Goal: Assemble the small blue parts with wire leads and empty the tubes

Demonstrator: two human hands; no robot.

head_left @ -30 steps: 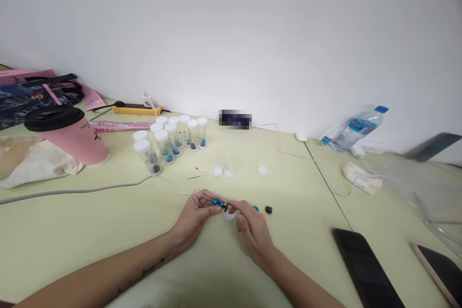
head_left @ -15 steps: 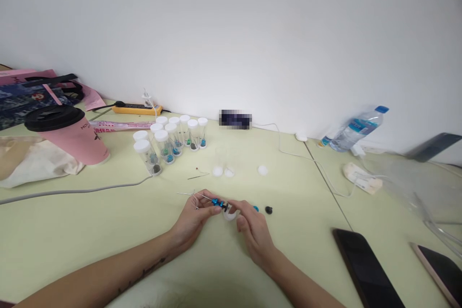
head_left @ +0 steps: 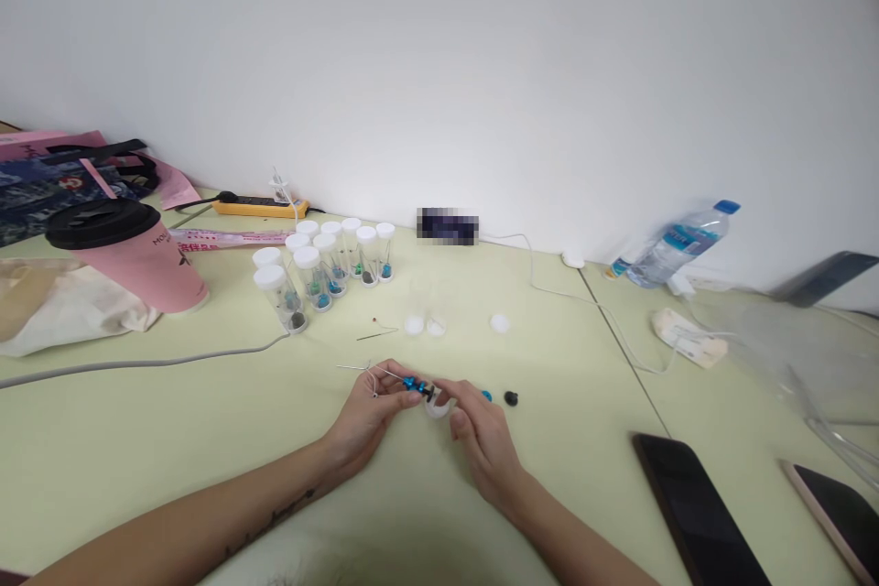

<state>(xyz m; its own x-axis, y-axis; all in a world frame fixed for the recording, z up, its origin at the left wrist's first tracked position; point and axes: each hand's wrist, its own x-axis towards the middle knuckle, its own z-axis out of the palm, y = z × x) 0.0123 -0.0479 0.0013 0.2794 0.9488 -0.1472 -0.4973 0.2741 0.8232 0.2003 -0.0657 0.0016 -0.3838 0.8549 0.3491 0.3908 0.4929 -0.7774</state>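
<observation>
My left hand pinches a small blue and black part between thumb and fingers. A thin metal rod runs from this part leftward across the fingers, and a fine white cord loops beside it. My right hand is at the part's black end, its index fingertip at or touching a clear curved piece. The right thumb stays apart from that index finger. Just right of the hands lie a blue piece, partly hidden, and a black knob-like piece.
Several white-capped clear tubes with coloured pieces stand at back left. A metal needle and white round caps lie ahead. A pink cup is left; a phone, bottle and cables are right.
</observation>
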